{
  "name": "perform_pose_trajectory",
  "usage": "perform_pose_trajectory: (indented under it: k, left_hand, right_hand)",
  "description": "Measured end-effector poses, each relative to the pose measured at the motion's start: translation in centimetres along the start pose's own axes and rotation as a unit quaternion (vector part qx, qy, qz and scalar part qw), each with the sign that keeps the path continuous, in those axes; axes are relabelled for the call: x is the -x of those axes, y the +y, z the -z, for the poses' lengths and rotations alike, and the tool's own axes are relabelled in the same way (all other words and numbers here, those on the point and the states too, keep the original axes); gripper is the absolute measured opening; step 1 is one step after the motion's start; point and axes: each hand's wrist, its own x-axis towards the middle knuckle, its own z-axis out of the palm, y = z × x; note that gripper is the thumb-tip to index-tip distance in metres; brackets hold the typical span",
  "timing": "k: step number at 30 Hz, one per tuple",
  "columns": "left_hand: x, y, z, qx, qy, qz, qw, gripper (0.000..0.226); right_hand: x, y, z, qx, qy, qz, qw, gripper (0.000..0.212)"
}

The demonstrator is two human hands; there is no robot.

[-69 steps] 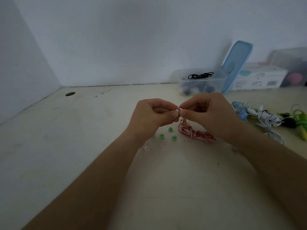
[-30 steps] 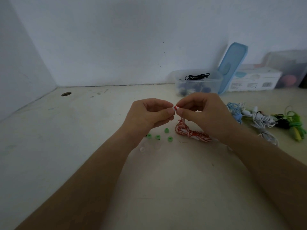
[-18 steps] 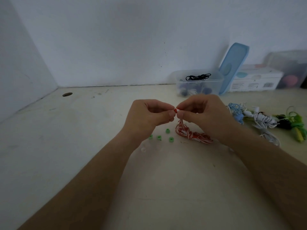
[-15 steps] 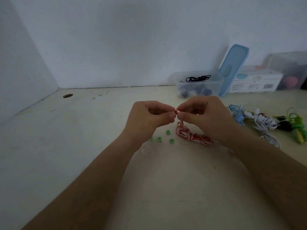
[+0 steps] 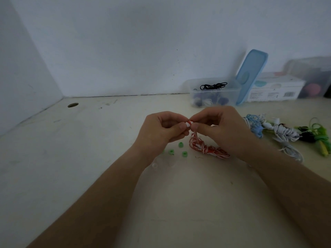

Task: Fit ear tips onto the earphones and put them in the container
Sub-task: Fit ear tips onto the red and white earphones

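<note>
Pale, scuffed desk (image 5: 89,158) meeting a plain white back wall (image 5: 143,42) at the far edge, with a second wall (image 5: 18,68) closing the left side. Small dark round hole (image 5: 73,105) in the desk near the far left corner. At far right against the back wall, a white printed carton (image 5: 275,89) lying flat; just right of it, a cloudy plastic tub (image 5: 311,68) with something round and pink (image 5: 312,90) showing through its side
</note>
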Motion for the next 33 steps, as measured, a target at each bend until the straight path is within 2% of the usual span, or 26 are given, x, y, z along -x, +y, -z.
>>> perform_pose_trajectory:
  k: [6, 11, 17, 21, 25, 27, 31, 33]
  left_hand:
    - [0.0, 0.1, 0.0, 0.004, 0.002, -0.008, 1.000, 0.010]
    - [0.0, 0.5, 0.2, 0.018, -0.019, 0.004, 1.000, 0.016]
    - [0.1, 0.6, 0.2, 0.011, -0.018, 0.016, 1.000, 0.015]
    - [0.0, 0.6, 0.1, -0.021, -0.008, 0.018, 1.000, 0.017]
    - [-0.1, 0.8, 0.3, -0.054, -0.001, 0.008, 0.999, 0.018]
    - [-0.1, 0.7, 0.4, -0.088, -0.001, -0.003, 0.996, 0.020]
    - [-0.4, 0.3, 0.4, -0.192, 0.005, -0.041, 0.981, 0.017]
    - [-0.6, 0.0, 0.5, -0.239, 0.007, -0.056, 0.969, 0.012]
  right_hand:
    - [0.0, -0.4, 0.0, -0.008, 0.011, -0.002, 1.000, 0.009]
    - [-0.1, -0.2, 0.2, -0.005, 0.016, -0.003, 1.000, 0.009]
    - [-0.1, -0.2, 0.3, -0.004, -0.006, -0.013, 1.000, 0.012]
    - [0.0, -0.2, 0.2, 0.023, 0.003, -0.037, 0.999, 0.019]
    - [-0.2, -0.8, 0.8, 0.082, 0.042, -0.049, 0.995, 0.009]
    - [-0.1, -1.2, 1.4, 0.170, 0.007, -0.050, 0.984, 0.016]
    - [0.5, -1.5, 1.5, 0.328, -0.147, -0.098, 0.928, 0.063]
    - [0.7, -1.2, 1.1, 0.354, -0.177, -0.101, 0.913, 0.062]
